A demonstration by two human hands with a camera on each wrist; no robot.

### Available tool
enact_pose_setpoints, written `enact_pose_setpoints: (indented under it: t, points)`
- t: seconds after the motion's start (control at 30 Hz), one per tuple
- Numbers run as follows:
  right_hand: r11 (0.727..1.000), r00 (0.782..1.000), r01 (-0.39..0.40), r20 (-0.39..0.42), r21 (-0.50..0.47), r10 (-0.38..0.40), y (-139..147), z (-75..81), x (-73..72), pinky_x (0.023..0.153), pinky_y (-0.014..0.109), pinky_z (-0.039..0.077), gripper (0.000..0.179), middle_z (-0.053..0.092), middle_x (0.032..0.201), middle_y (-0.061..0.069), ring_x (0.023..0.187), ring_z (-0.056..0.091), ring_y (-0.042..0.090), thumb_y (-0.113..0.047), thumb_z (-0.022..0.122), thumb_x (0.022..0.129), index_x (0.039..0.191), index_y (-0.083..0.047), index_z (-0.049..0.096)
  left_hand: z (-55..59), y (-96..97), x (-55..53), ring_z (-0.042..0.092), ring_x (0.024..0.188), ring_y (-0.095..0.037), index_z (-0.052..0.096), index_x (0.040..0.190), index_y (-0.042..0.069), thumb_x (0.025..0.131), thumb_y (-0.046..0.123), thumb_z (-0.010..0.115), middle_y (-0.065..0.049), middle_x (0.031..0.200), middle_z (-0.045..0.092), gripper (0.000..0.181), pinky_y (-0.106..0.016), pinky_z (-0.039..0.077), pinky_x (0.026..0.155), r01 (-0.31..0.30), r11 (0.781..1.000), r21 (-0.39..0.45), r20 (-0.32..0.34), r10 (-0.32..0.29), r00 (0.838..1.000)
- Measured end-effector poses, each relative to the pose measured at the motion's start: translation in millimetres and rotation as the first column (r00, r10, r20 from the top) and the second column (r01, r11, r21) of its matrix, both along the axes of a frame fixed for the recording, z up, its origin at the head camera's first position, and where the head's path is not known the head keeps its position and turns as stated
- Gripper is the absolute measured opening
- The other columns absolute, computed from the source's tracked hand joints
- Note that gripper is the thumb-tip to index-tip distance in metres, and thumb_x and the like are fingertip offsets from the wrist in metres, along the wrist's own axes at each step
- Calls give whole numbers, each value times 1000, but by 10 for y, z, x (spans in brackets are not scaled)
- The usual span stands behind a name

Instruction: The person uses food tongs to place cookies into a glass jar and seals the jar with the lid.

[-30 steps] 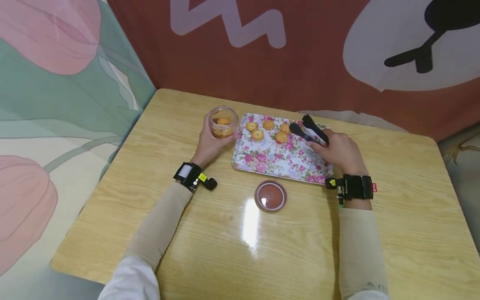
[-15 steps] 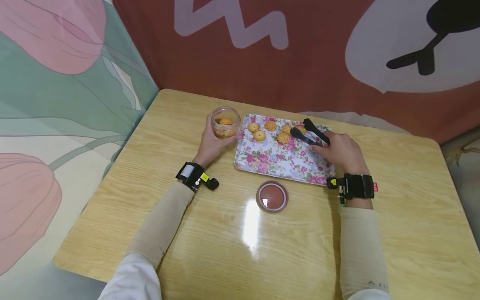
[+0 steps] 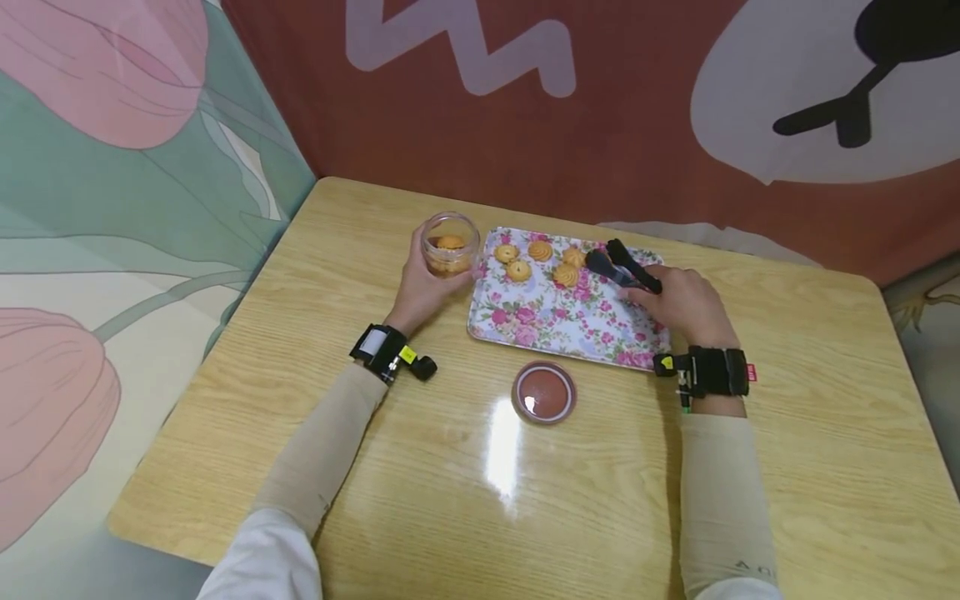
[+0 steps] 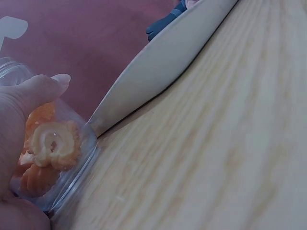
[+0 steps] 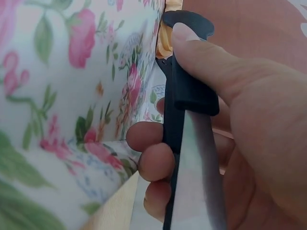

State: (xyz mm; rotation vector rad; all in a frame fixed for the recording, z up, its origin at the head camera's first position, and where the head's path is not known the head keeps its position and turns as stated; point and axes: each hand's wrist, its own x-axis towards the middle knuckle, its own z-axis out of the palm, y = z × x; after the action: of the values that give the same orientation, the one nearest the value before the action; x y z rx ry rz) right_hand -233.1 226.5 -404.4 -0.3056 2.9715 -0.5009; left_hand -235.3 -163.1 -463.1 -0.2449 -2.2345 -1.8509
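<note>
My left hand (image 3: 426, 287) grips a clear jar (image 4: 88, 143) at the left end of the floral tray (image 3: 585, 333). Swirled butter cookies (image 4: 53, 143) fill the lower part of the jar, and its mouth is uncovered. With thumb and curled fingers, my right hand (image 3: 686, 304) holds black-tipped tongs (image 3: 634, 271) over the tray's back right part. In the right wrist view a cookie (image 5: 164, 40) shows between the tong tips, partly hidden by them. Several other cookies (image 3: 540, 251) lie along the tray's back left side.
A round reddish-brown lid (image 3: 544, 392) with a pale ring lies on the wooden table (image 3: 420, 500), in front of the tray. Painted walls (image 3: 637, 150) stand right behind the table and along its left side.
The tong tips have come closer together and now cover the cookie beneath them, which showed half a second ago. My left hand and the jar stay in place.
</note>
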Motion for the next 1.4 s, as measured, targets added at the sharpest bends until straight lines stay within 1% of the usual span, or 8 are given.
enact_pose_setpoints:
  t: [0.2, 0.33, 0.6, 0.77, 0.9, 1.07, 1.27, 1.4]
  points:
    - [1000, 1000, 1, -6, 29, -1, 5, 35, 26, 54, 41, 37, 65, 61, 84, 17, 69, 51, 30, -53, 59, 86, 127, -3, 54, 248, 40, 160, 40, 122, -16, 26, 142, 24, 70, 7, 82, -13, 137, 43, 93, -42, 33, 105, 8, 1000, 10, 3, -8, 1000]
    - [999, 1000, 3, -2, 36, -3, 10, 41, 35, 55, 42, 37, 66, 60, 85, 18, 71, 51, 31, -53, 60, 86, 129, -3, 53, 288, 47, 187, 41, 122, -17, 25, 143, 20, 69, 6, 82, -14, 137, 44, 94, -40, 33, 105, 4, 1000, 0, 0, -4, 1000]
    - [999, 1000, 4, 0, 39, -4, 35, 49, 47, 60, 45, 40, 72, 61, 92, 21, 75, 50, 34, -56, 57, 86, 133, -2, 49, 269, 35, 162, 41, 122, -18, 26, 142, 21, 67, 5, 83, -13, 137, 43, 95, -41, 35, 104, 5, 1000, 11, -4, -5, 1000]
    - [999, 1000, -3, -12, 45, 3, 39, 52, 49, 58, 44, 40, 71, 61, 89, 20, 74, 50, 33, -56, 57, 86, 132, -2, 50, 268, 33, 161, 40, 122, -17, 26, 142, 22, 69, 6, 82, -11, 138, 42, 94, -40, 34, 105, 12, 1000, 21, 3, -12, 1000]
    - [999, 1000, -1, -18, 43, 2, 38, 83, 60, 56, 43, 38, 71, 59, 86, 20, 72, 49, 33, -58, 55, 86, 130, -2, 51, 261, 38, 163, 40, 122, -16, 26, 142, 23, 68, 6, 83, -9, 138, 42, 95, -40, 34, 105, 13, 1000, 19, -1, -13, 1000]
    - [999, 999, 15, -34, 41, -14, 45, 146, 80, 58, 46, 40, 73, 60, 92, 23, 76, 49, 35, -57, 55, 87, 132, 0, 49, 252, 33, 169, 40, 123, -16, 25, 143, 24, 69, 8, 83, -10, 138, 42, 95, -40, 34, 105, 13, 1000, 15, 8, -13, 1000]
    - [1000, 995, -4, -101, 3, 5, -19, 242, 91, 57, 44, 41, 73, 62, 91, 22, 73, 51, 33, -58, 56, 86, 129, 1, 52, 255, 29, 167, 39, 123, -16, 25, 143, 26, 70, 8, 83, -11, 139, 41, 95, -41, 33, 105, 5, 1000, 20, 31, -5, 1000]
    - [999, 986, -46, -159, -13, 43, -140, 316, 79, 51, 41, 37, 64, 61, 80, 17, 66, 50, 30, -55, 56, 88, 123, -1, 57, 251, 36, 162, 40, 122, -17, 26, 142, 27, 68, 9, 84, -15, 139, 41, 96, -42, 35, 104, 4, 1000, 20, 34, -5, 999]
